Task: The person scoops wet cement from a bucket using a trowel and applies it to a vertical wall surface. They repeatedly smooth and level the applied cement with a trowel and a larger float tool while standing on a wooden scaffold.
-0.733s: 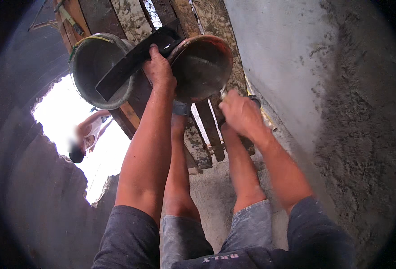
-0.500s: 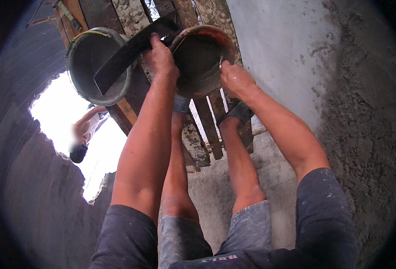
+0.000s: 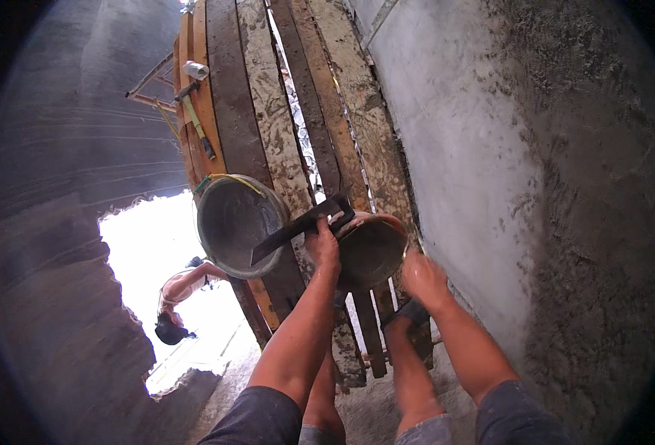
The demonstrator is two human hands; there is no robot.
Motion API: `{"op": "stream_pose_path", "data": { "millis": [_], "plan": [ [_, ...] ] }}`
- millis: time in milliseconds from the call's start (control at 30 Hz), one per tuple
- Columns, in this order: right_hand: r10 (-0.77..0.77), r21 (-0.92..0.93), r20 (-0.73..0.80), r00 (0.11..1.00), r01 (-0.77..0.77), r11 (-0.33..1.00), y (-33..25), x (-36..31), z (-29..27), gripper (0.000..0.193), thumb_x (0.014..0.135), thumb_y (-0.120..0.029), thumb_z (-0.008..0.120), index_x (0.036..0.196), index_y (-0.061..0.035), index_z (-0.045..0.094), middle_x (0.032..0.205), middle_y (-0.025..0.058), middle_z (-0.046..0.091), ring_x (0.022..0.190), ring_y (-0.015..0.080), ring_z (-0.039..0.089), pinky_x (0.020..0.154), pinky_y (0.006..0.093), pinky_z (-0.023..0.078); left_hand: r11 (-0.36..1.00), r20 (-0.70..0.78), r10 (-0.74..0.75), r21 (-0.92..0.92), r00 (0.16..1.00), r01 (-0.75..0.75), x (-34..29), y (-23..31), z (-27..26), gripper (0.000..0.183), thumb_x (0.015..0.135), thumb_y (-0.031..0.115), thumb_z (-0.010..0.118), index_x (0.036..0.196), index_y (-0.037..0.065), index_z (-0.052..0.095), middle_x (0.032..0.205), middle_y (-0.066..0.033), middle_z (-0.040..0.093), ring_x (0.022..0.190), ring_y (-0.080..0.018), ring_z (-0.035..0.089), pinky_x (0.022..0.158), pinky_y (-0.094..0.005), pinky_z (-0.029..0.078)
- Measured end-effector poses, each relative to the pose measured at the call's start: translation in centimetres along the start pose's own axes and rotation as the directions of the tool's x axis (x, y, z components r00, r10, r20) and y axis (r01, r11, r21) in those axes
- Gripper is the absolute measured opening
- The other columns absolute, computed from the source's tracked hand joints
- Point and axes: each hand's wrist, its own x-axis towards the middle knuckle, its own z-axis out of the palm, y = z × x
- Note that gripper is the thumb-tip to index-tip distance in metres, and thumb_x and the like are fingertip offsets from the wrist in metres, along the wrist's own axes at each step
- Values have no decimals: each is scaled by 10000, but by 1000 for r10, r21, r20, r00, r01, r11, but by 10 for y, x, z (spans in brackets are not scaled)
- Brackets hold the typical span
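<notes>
My left hand [image 3: 323, 246] is closed around the handle of a long dark plastering float [image 3: 283, 239], tilted across the gap between two buckets. The float's lower end overlaps the rim of the left, grey-crusted bucket [image 3: 207, 231], which has a yellow-green handle. Below the float's upper end stands the second bucket [image 3: 400, 225], with a reddish rim and grey contents. At its right rim my right hand [image 3: 425, 280] is closed and slightly blurred. A thin pale edge shows by its fingers; what they grip is hidden.
Both buckets stand on a plank platform [image 3: 227, 89] with gaps between boards. A hammer [image 3: 196, 122] and a white roll-like object [image 3: 195, 70] lie at its left edge. A plastered wall [image 3: 446, 148] rises on the right. Through a jagged opening on the left, another person [image 3: 182, 293] shows below.
The view has shifted, so hands and buckets appear lower and more of the planks shows, with the hammer in full. Both hands keep their places at the float and the reddish bucket's rim.
</notes>
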Motion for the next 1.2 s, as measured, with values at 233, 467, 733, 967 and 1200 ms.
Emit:
{"op": "stream_pose_path", "data": {
  "millis": [233, 467, 733, 967, 1200],
  "plan": [
    [-48, -252, -85, 995, 26, 967, -37, 32, 83, 271, 870, -149, 605, 1060, 30, 677, 891, 146, 760, 810, 275, 766, 648, 410, 616, 997, 12, -61, -40, 998, 61, 13, -2, 32, 601, 961, 424, 637, 1333, -45, 586, 1349, -217, 630, 1262, -365, 589, 1055, -406, 425],
    [-248, -217, 135, 959, 273, 937, -3, -2, 56, 201, 895, -139, 613, 1028, -28, 714, 837, 102, 759, 781, 252, 766, 616, 392, 598, 952, 38, -228, -203, 973, 231, 19, -20, 9, 596, 958, 451, 632, 1233, -78, 639, 1219, -177, 684, 1050, -307, 659, 946, -423, 487],
    [81, -183, -185, 979, -115, 976, 21, 26, 77, 264, 914, -167, 588, 1103, 10, 638, 905, 131, 752, 793, 241, 758, 597, 388, 588, 925, 207, -251, -236, 946, 297, 3, -4, 1, 608, 974, 535, 564, 1226, -14, 628, 1155, -135, 670, 997, -312, 663, 918, -485, 535],
    [167, 116, 80, 983, -176, 978, -19, -6, 112, 361, 931, -183, 569, 1210, 38, 634, 977, 149, 761, 856, 273, 765, 637, 403, 605, 911, 103, -360, -175, 927, 373, -27, 36, 15, 766, 899, 629, 604, 1346, 8, 566, 1333, -136, 610, 1147, -347, 596, 1020, -622, 420],
    [42, 397, -52, 998, -18, 918, 30, -28, 74, 215, 926, -144, 557, 1023, 7, 676, 881, 194, 750, 781, 315, 762, 578, 438, 594, 949, 203, -269, -110, 942, 295, -26, 29, 16, 698, 947, 595, 557, 1367, 37, 563, 1368, -127, 601, 1186, -376, 603, 1057, -610, 405]
  ]
}}
